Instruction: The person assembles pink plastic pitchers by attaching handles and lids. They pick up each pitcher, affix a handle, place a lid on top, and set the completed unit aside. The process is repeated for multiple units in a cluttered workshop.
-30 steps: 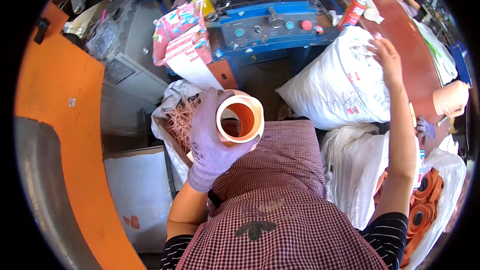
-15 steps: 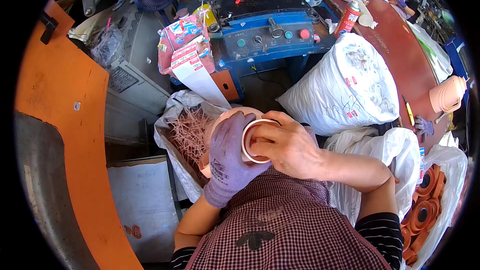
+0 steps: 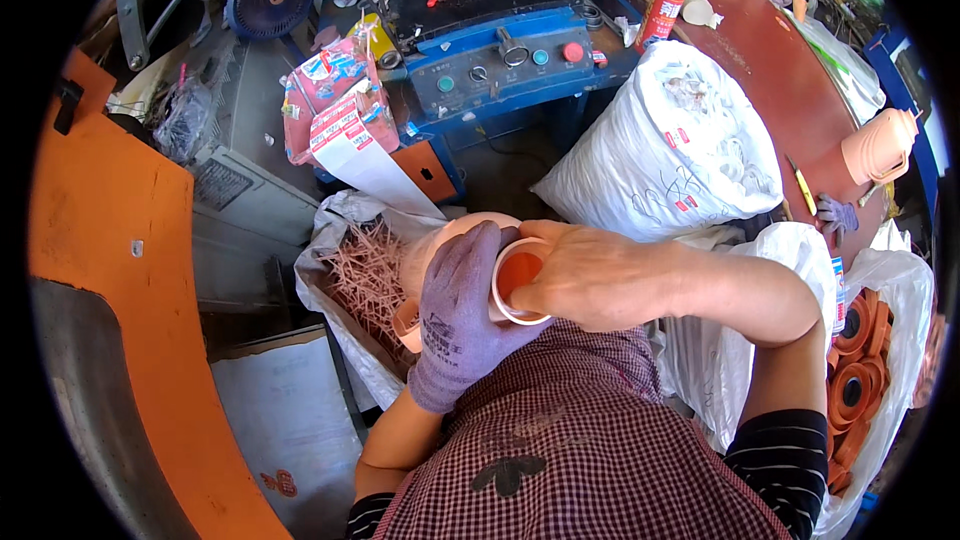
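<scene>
A peach-coloured plastic jug (image 3: 425, 243) lies tilted at my waist, its round mouth turned up toward me and its inside showing orange. My left hand (image 3: 460, 312), in a purple-grey knit glove, is wrapped round the jug near the mouth. Bare, my right hand (image 3: 592, 278) closes on the right side of the rim, with the thumb at the inner edge and the other fingers mostly hidden behind. Part of a handle sticks out left of the glove. Beneath the jug stands a white sack (image 3: 325, 235) of thin pinkish plastic strips (image 3: 370, 275).
A full white sack (image 3: 660, 155) stands ahead right; a bag of orange parts (image 3: 852, 390) sits lower right. Ahead is a blue machine panel (image 3: 500, 65) with buttons. An orange machine frame (image 3: 130, 270) rises at left. Another peach jug (image 3: 880, 147) stands on the red-brown table (image 3: 745, 60).
My right hand's fingers have come out of the jug's mouth to its right rim, uncovering the orange inside. The left hand keeps its hold. The whole view has shifted slightly.
</scene>
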### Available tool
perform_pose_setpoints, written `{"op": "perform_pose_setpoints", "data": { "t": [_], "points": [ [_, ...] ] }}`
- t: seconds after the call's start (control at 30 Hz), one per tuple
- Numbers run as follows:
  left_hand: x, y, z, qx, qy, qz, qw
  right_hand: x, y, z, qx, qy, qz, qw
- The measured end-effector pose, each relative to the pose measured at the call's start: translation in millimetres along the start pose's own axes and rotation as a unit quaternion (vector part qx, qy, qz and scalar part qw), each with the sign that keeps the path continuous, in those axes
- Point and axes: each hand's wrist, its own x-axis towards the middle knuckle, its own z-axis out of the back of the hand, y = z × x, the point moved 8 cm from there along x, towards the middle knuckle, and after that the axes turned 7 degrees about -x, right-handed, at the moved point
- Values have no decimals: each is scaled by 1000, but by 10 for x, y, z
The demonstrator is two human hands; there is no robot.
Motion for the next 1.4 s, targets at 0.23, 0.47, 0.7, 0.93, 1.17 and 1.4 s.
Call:
{"op": "perform_pose_setpoints", "data": {
  "t": [0.23,0.47,0.7,0.93,1.17,1.4],
  "points": [
    [-20,216,642,-110,-66,158,979,-141,-876,801,222,-294,-153,917],
    [-561,306,1387,130,-50,162,977,207,-2300,1675,-238,-359,-438,789],
    [-493,325,1485,-1,-147,195,970,342,-2265,1842,-356,-374,-345,784],
    [-331,-236,1897,-40,-295,166,940,-317,-474,1663,-417,-219,-248,847],
    [569,-899,1873,23,-434,-157,887,-1229,161,1752,-142,-219,-283,923],
    [1934,-672,389,187,-266,-318,891,-1880,-248,872,-139,-177,-459,860]
  ]
}}
